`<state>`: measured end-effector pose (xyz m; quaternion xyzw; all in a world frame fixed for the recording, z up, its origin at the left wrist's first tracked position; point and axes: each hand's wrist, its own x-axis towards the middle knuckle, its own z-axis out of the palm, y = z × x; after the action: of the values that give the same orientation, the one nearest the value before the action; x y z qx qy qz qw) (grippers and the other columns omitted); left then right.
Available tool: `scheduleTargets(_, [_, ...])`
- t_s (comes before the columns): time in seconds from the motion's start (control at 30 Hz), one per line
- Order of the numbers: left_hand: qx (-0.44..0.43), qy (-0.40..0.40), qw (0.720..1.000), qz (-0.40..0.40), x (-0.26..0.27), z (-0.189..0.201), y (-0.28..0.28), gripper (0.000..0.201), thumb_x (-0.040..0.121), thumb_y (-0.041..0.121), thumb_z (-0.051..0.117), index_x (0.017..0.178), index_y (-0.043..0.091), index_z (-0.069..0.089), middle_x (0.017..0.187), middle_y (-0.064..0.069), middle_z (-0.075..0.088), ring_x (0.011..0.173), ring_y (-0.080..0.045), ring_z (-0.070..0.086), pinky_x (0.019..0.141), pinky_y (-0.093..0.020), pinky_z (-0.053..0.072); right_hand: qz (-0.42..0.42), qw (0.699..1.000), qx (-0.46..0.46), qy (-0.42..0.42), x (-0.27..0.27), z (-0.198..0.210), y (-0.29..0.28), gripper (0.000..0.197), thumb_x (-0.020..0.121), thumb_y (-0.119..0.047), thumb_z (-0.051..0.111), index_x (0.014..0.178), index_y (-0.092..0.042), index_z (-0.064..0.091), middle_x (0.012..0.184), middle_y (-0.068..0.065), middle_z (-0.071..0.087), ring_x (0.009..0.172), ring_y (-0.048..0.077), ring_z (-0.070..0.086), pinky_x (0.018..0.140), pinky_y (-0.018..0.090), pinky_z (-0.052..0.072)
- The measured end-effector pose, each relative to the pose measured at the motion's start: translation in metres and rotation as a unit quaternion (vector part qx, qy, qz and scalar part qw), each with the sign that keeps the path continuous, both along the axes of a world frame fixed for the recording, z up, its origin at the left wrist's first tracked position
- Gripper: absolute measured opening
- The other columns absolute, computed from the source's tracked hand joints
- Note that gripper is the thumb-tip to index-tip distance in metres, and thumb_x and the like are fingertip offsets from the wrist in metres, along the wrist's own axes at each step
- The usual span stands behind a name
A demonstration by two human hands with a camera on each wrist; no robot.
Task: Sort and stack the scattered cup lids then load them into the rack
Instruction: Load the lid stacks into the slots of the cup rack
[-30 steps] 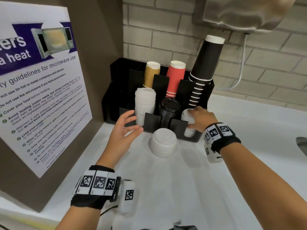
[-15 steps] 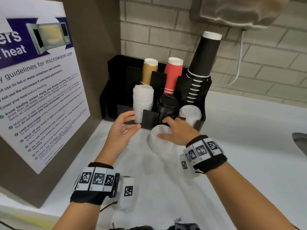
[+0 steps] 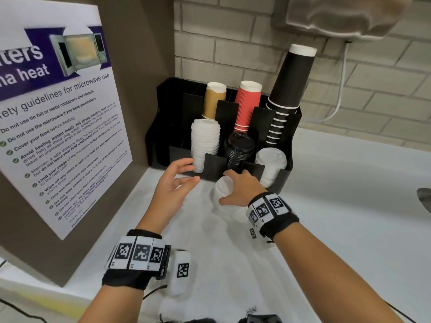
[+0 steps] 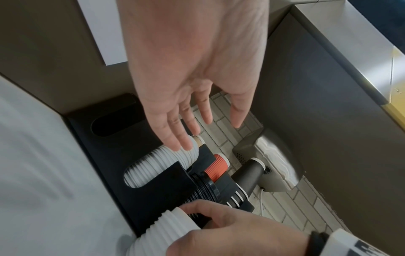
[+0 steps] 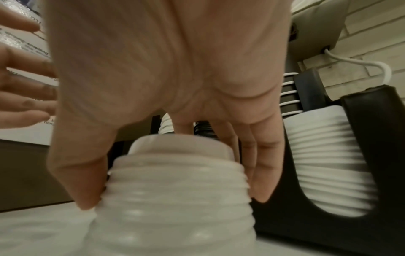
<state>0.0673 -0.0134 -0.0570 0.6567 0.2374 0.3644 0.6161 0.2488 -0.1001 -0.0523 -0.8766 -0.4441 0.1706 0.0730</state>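
While right hand grips: the right hand [image 3: 241, 188] has thumb and fingers curled round the stack of white ribbed plastic cup lids [image 3: 223, 194] standing on the white counter [image 3: 338, 217], just in front of the black plastic cup-and-lid rack [image 3: 283, 180]
Right-wrist view: thumb on one side of the loose stack [image 5: 175, 199], fingers [image 5: 266, 166] down the far side, between stack and rack front [image 5: 285, 216]; picture blurred
Left hand: left hand [image 3: 172, 185] holds nothing, fingers spread and nearly straight, hovering just left of the loose stack; fingertips close to the rack's front left slot, contact cannot be told
Lid stacks counted: 4 in all, 3 in the rack's front row plus 1 on the counter
Front left slot: tall stack of white lids [image 3: 205, 143]
Front middle slot: stack of black plastic lids [image 3: 239, 148]
Front right slot: shorter stack of white lids [image 3: 270, 164]
Cup stacks counted: 3 in the back row, all upside down
Back row, left to right: tan paper cups [image 3: 214, 100], red ribbed paper cups [image 3: 247, 104], tall black paper cups with white rims [image 3: 288, 89]
Other slots: leftmost compartments look dark, contents cannot be told
Surroundings: 1 microwave safety poster [image 3: 58, 117] on the brown panel at left, pale brick wall [image 3: 233, 43] behind, 1 metal wall unit [image 3: 338, 15] with white cable above
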Motion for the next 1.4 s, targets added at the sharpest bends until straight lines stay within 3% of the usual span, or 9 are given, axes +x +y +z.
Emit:
scheduleTargets(0.1, [0.0, 0.0, 1.0, -0.001, 0.0, 0.001, 0.0, 0.036, 0.089, 0.014, 0.067, 0.114, 0.038, 0.058, 0.114, 0.012, 0.061, 0.089, -0.003, 0.063, 0.086, -0.028, 0.05, -0.006, 1.0, 0.025, 0.009, 0.002, 0.007, -0.004, 0.084, 0.069, -0.047, 0.076, 0.14, -0.032, 0.033, 0.126, 0.012, 0.04, 0.116, 0.038, 0.047, 0.097, 0.046, 0.046])
scheduleTargets(0.23, [-0.01, 0.006, 1.0, -0.026, 0.005, 0.001, -0.004, 0.044, 0.085, 0.017, 0.071, 0.121, 0.037, 0.055, 0.121, 0.009, 0.059, 0.102, -0.009, 0.063, 0.081, -0.018, 0.05, -0.019, 0.986, 0.157, 0.051, 0.002, 0.028, -0.017, 0.079, 0.069, -0.044, 0.079, 0.136, -0.034, 0.039, 0.122, 0.009, 0.045, 0.115, 0.028, 0.047, 0.094, 0.034, 0.043])
scheduleTargets(0.33, [-0.019, 0.012, 0.996, -0.09, 0.011, 0.002, -0.015, 0.079, 0.067, 0.032, 0.078, 0.137, 0.042, 0.041, 0.136, 0.011, 0.05, 0.116, -0.006, 0.058, 0.081, -0.015, 0.052, 0.013, 0.948, 0.269, 0.171, -0.012, 0.043, -0.028, 0.07, 0.07, -0.042, 0.08, 0.13, -0.041, 0.044, 0.116, -0.007, 0.055, 0.111, 0.014, 0.052, 0.09, 0.027, 0.046])
scheduleTargets(0.43, [-0.038, -0.024, 0.989, -0.14, 0.017, 0.003, -0.021, 0.102, 0.063, 0.024, 0.085, 0.146, 0.041, 0.03, 0.146, 0.006, 0.044, 0.124, -0.015, 0.055, 0.09, -0.028, 0.055, 0.04, 0.913, 0.294, 0.279, -0.031, 0.051, -0.037, 0.069, 0.072, -0.041, 0.079, 0.126, -0.057, 0.039, 0.112, -0.008, 0.059, 0.102, 0.01, 0.061, 0.087, 0.024, 0.05])
scheduleTargets(0.57, [-0.026, -0.045, 0.985, -0.167, 0.017, 0.006, -0.018, 0.092, 0.063, 0.01, 0.084, 0.14, 0.037, 0.042, 0.136, 0.003, 0.053, 0.115, -0.02, 0.061, 0.082, -0.033, 0.057, 0.057, 0.904, 0.301, 0.299, -0.037, 0.056, -0.046, 0.064, 0.074, -0.036, 0.08, 0.125, -0.051, 0.046, 0.116, -0.008, 0.062, 0.107, 0.007, 0.06, 0.092, 0.027, 0.05])
scheduleTargets(0.7, [-0.02, -0.04, 0.98, -0.193, 0.013, 0.008, -0.017, 0.092, 0.057, 0.02, 0.089, 0.136, 0.041, 0.047, 0.132, 0.006, 0.056, 0.116, -0.019, 0.061, 0.081, -0.032, 0.056, 0.07, 0.899, 0.298, 0.312, -0.033, 0.061, -0.055, 0.065, 0.067, -0.037, 0.083, 0.124, -0.045, 0.053, 0.117, -0.012, 0.063, 0.11, 0.005, 0.06, 0.096, 0.031, 0.05])
scheduleTargets(1.13, [-0.02, -0.033, 0.98, -0.195, 0.016, 0.009, -0.019, 0.102, 0.059, 0.012, 0.09, 0.143, 0.036, 0.038, 0.141, 0.007, 0.048, 0.124, -0.015, 0.055, 0.087, -0.032, 0.055, 0.049, 0.897, 0.332, 0.289, -0.035, 0.055, -0.052, 0.061, 0.069, -0.028, 0.085, 0.119, -0.044, 0.053, 0.109, -0.008, 0.064, 0.101, 0.009, 0.064, 0.089, 0.029, 0.054])
scheduleTargets(1.3, [-0.004, -0.008, 0.996, -0.084, 0.011, 0.012, -0.01, 0.066, 0.071, 0.035, 0.072, 0.131, 0.041, 0.046, 0.139, 0.012, 0.049, 0.119, -0.006, 0.057, 0.095, -0.026, 0.051, -0.04, 0.882, 0.429, 0.188, 0.015, 0.077, -0.05, 0.058, 0.068, -0.024, 0.085, 0.115, -0.039, 0.055, 0.106, -0.008, 0.06, 0.098, 0.017, 0.062, 0.08, 0.025, 0.052])
scheduleTargets(1.4, [-0.006, 0.002, 1.0, -0.026, 0.007, 0.009, -0.003, 0.045, 0.086, 0.019, 0.069, 0.126, 0.034, 0.053, 0.131, 0.009, 0.054, 0.109, -0.009, 0.061, 0.097, -0.031, 0.049, -0.09, 0.911, 0.399, 0.059, 0.064, 0.091, -0.049, 0.062, 0.07, -0.029, 0.083, 0.123, -0.034, 0.051, 0.112, -0.003, 0.058, 0.102, 0.02, 0.057, 0.082, 0.027, 0.045])
